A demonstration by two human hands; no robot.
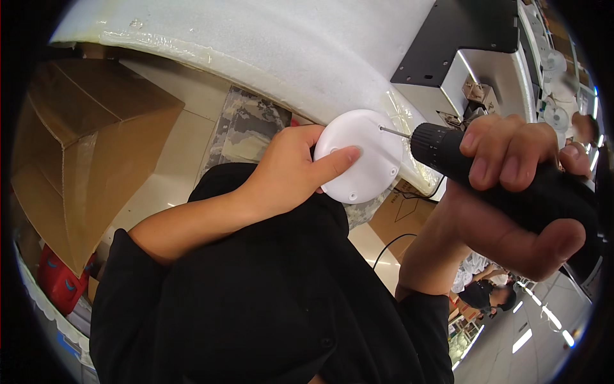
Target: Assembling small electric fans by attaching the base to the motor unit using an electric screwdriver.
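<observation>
A round white plastic disc (374,168) with small screw holes near its rim is gripped at its left side by my left hand (297,163), the thumb lying across its face. My right hand (505,173) is wrapped around a black electric screwdriver (441,150). From the tool's ribbed collar a thin metal bit (396,133) points left, its tip at a hole in the disc's upper part. Whether a screw sits in that hole is too small to tell.
A white table (256,38) with taped edge curves across the top. At its right stands a black and metal machine (460,57). On the left is a large brown cardboard box (109,147), with a red container (57,278) below it. A co-worker (483,294) is at lower right.
</observation>
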